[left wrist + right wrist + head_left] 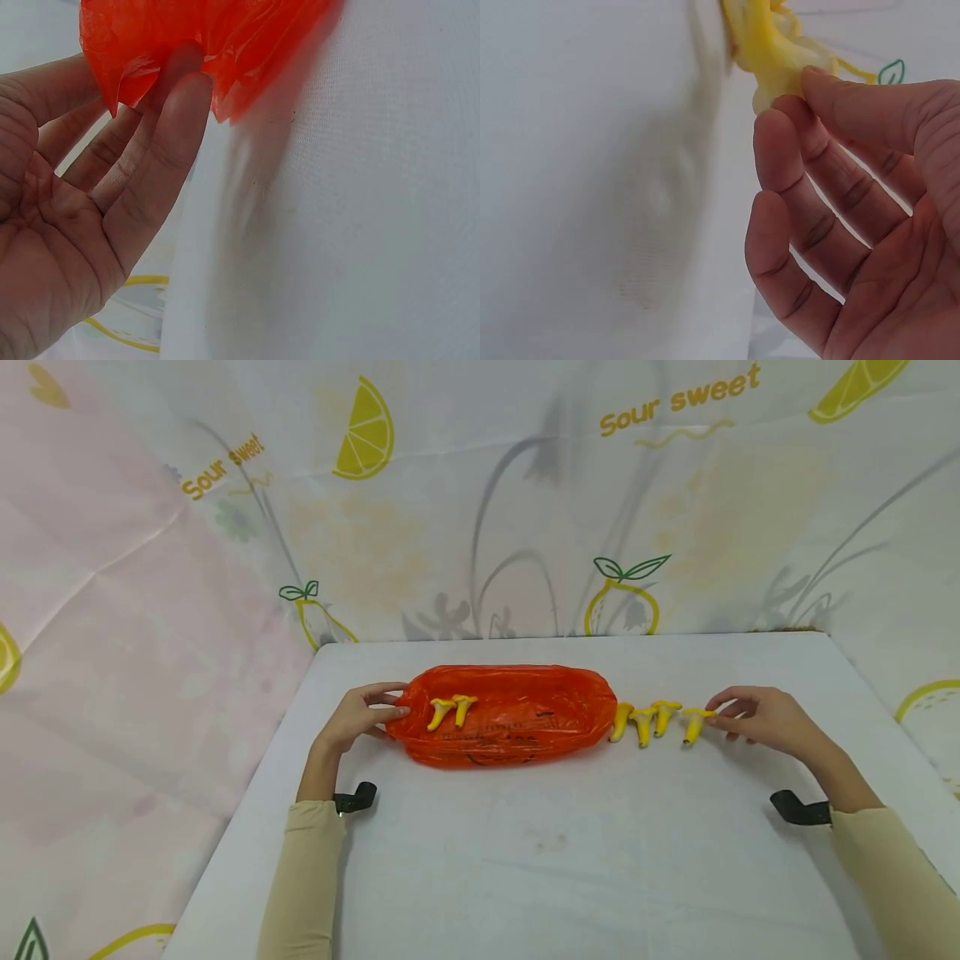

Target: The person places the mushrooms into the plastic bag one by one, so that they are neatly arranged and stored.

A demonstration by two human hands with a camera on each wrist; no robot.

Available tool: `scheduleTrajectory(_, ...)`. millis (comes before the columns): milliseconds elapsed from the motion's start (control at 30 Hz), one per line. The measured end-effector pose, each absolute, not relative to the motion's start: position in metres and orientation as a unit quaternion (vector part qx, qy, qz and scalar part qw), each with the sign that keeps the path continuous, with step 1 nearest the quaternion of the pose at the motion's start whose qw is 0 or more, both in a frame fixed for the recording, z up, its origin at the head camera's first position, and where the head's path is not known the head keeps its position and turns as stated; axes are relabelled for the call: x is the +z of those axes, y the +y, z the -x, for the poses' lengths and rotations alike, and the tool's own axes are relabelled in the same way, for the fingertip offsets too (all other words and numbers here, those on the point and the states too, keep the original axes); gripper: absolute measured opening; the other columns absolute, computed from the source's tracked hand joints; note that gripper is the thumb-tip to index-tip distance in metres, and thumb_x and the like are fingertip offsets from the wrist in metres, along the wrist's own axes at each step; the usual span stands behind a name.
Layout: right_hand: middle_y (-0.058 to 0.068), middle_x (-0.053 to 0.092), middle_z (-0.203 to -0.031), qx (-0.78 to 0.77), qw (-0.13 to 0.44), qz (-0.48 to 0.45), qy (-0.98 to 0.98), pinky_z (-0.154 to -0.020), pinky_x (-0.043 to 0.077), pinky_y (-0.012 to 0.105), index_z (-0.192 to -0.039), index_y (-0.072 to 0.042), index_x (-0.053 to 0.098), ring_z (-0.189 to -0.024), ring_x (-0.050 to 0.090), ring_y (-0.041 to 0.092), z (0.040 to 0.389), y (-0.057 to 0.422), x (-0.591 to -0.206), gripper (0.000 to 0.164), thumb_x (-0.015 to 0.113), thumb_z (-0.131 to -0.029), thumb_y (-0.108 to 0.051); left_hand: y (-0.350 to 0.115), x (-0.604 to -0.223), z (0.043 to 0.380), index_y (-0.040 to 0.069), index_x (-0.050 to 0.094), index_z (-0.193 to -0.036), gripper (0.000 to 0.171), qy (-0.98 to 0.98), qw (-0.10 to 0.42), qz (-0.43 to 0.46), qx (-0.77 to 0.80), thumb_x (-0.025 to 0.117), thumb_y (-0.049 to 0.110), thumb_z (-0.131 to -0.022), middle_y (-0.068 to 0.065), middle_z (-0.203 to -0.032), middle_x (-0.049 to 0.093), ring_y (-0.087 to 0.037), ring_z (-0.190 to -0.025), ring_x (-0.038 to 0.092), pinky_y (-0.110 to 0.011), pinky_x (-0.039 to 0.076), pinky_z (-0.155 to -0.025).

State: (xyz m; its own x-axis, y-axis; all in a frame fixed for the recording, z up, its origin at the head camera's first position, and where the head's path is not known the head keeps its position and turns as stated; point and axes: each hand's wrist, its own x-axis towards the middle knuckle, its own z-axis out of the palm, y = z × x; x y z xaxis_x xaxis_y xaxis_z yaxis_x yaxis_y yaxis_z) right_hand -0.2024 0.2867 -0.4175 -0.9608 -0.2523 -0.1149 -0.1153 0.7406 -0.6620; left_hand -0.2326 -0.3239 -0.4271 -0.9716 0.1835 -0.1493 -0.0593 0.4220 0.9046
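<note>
A red plastic bag [502,752] lies spread on the table, its mouth turned upward. My left hand [351,717] pinches the left edge of the bag; in the left wrist view the thumb and fingers meet the red plastic [150,37]. Two yellow chanterelle mushrooms [462,712] lie inside, toward the left. To the right of the bag three more chanterelles [642,727] stand in a row, the nearest touching the bag's edge. At the row's right end my right hand [765,718] pinches the cap of another chanterelle [694,727], also seen in the right wrist view.
The white table [555,877] stretches toward me in front of the bag. Behind it hangs a cloth backdrop [480,510] printed with lemons. Each wrist wears a black camera mount, one at the left wrist [357,797] and one at the right wrist [798,810].
</note>
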Motion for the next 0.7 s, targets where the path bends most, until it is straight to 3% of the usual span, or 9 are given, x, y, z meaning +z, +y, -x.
scheduleTrajectory(700,0.016,0.071,-0.098,-0.377,0.069,0.114,0.917,-0.061,0.055,0.031,-0.113,-0.007,0.065,-0.077,0.067,0.029,0.216,0.258,-0.387,0.038,0.072,-0.091,-0.036,-0.322,-0.425,0.231,0.01,0.06,-0.136,0.048,0.833,0.109,-0.029,0.542,0.073,0.018,-0.09,-0.02,-0.127,0.06,-0.034,-0.1,0.066,-0.043,0.06,-0.068)
